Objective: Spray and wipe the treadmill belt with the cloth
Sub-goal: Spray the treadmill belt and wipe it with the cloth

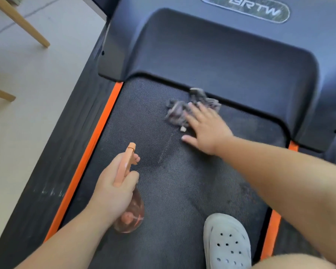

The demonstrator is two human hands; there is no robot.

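While left hand [114, 183] grips spray bottle [132, 216], flat right hand [208, 130] presses cloth [176, 112], under fingers [194, 115], onto belt [182, 181].

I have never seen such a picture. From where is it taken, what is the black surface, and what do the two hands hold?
The picture comes from one camera worn on a person's head, looking down at their own arms. The black mesh surface is the treadmill belt, with an orange strip along its edge and the dark front cover beyond it. The left hand grips an orange spray bottle, nozzle pointing forward over the belt. The right hand lies flat, fingers straight, pressing a grey cloth onto the belt near the cover. A pale clog stands on the belt at the bottom.
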